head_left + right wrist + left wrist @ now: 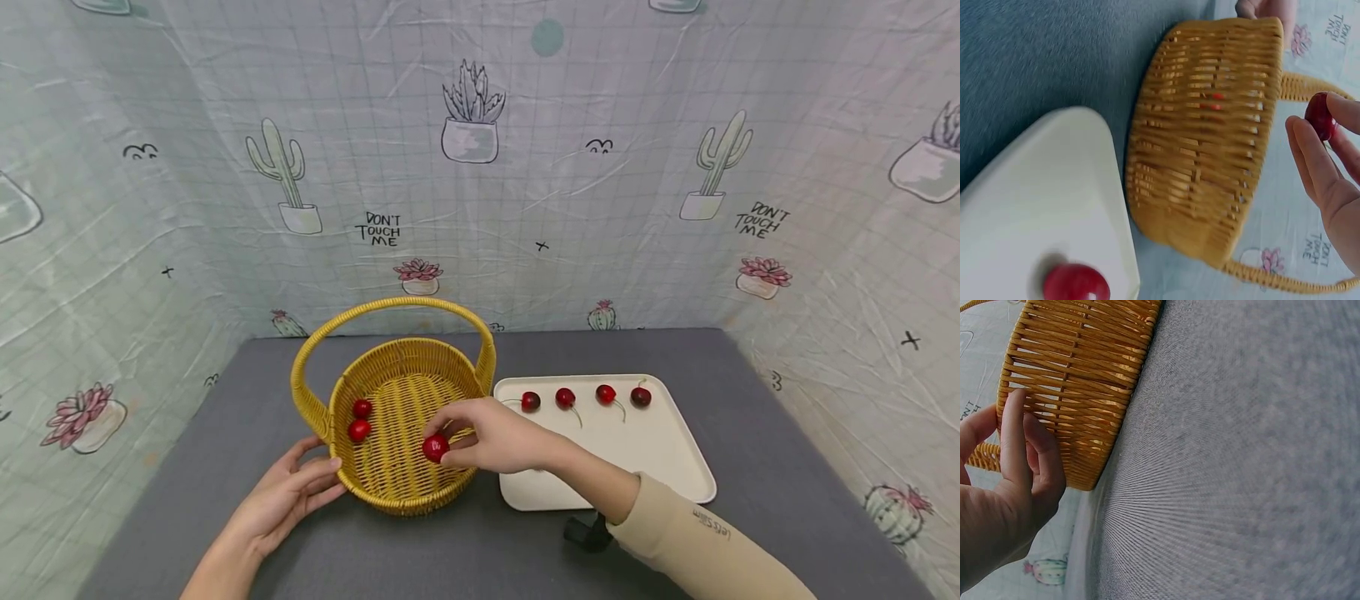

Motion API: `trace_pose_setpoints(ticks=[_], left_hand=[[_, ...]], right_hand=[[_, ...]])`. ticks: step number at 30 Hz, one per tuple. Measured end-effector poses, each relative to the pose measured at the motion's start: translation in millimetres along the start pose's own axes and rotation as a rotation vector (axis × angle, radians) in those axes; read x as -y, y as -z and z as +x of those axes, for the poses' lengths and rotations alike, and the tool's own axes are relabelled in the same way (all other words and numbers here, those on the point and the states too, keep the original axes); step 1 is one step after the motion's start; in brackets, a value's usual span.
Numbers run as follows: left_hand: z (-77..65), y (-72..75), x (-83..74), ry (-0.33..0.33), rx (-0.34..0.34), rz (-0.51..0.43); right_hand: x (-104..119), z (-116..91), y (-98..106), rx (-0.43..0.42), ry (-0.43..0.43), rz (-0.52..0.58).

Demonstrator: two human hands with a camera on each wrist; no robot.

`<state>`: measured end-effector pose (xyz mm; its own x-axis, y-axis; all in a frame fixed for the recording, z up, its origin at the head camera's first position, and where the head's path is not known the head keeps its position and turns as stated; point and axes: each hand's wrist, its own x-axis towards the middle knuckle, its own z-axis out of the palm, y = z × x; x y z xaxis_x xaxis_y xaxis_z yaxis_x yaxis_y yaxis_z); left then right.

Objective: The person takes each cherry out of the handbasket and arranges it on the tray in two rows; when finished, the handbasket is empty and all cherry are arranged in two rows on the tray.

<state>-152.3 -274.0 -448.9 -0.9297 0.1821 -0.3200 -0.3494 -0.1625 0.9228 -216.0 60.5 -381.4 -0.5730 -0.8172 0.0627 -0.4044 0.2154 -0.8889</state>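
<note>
A yellow woven basket with a tall arched handle stands on the table, and two red cherries lie inside it on the left. At the basket's left side my left hand holds the rim; in the left wrist view its fingers lie against the woven wall. My right hand pinches a red cherry between thumb and fingertips, over the basket's right part. In the right wrist view this cherry is above the rim, clear of the basket.
Right of the basket lies a white tray with several dark red cherries in a row along its far side. Another cherry shows on it in the right wrist view. A black object sits below my right forearm. Printed cloth walls surround the grey table.
</note>
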Motion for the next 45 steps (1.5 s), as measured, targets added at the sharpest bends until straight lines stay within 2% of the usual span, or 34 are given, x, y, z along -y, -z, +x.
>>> trace_pose_setpoints(ticks=[3, 11, 16, 22, 34, 40, 45], left_hand=[[0.1, -0.3, -0.6, -0.002, 0.006, -0.005], [-0.2, 0.0, -0.5, -0.002, 0.014, 0.005], [-0.5, 0.3, -1.3, -0.004, 0.015, 0.008], [0.6, 1.6, -0.7, -0.006, 0.019, 0.009], [1.7, 2.0, 0.7, -0.001, 0.014, 0.006], [1.7, 3.2, 1.2, -0.004, 0.029, 0.001], [1.7, 2.7, 1.6, -0.005, 0.024, 0.001]], right_hand=[[2, -8, 7, -0.014, -0.019, 0.028], [1, -30, 26, -0.057, -0.009, -0.006], [-3, -43, 34, -0.071, -0.043, 0.026], [-10, -59, 41, -0.11, -0.085, 0.015], [-34, -91, 54, -0.201, -0.118, -0.024], [-48, -111, 60, -0.254, -0.159, -0.088], [-62, -126, 65, -0.26, -0.189, -0.11]])
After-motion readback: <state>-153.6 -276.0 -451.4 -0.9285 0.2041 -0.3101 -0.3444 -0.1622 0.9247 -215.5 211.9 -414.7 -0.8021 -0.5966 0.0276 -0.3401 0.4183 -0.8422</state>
